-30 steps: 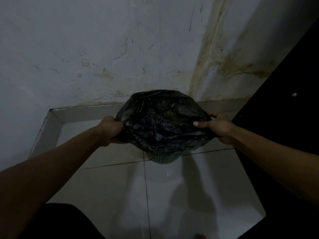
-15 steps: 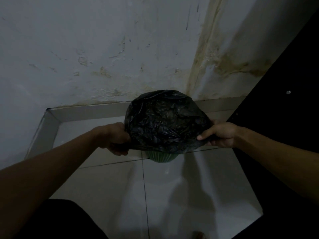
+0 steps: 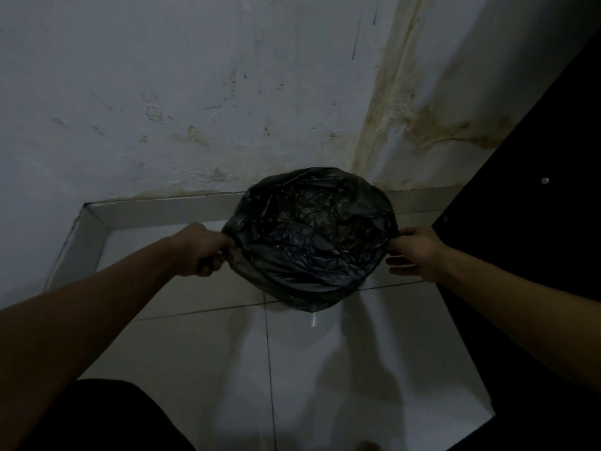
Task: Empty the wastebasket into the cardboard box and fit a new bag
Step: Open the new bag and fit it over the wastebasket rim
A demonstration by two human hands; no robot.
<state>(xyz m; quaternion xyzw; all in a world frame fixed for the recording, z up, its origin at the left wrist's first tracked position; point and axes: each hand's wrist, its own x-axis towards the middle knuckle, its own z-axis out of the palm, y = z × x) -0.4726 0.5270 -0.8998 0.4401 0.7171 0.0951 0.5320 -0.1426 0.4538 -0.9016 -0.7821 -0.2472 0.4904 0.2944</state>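
The stained wall (image 3: 195, 92) and the pale tiled floor (image 3: 325, 369) fill most of the view, with a dark panel (image 3: 536, 239) at the right side. In the corner, a black bag (image 3: 312, 239) is stretched wide between the two hands and it now hides the wastebasket completely; half a second ago a green part of the basket was visible under the bag, so the plastic has come lower over it. The left hand (image 3: 201, 252) has its fingers curled tight on the left edge of the bag. The right hand (image 3: 416, 252) pinches the right edge, with the other fingers more loose. I judge the new bag is being fitted, and the edge must next go down around the rim. The cardboard box is not in view.
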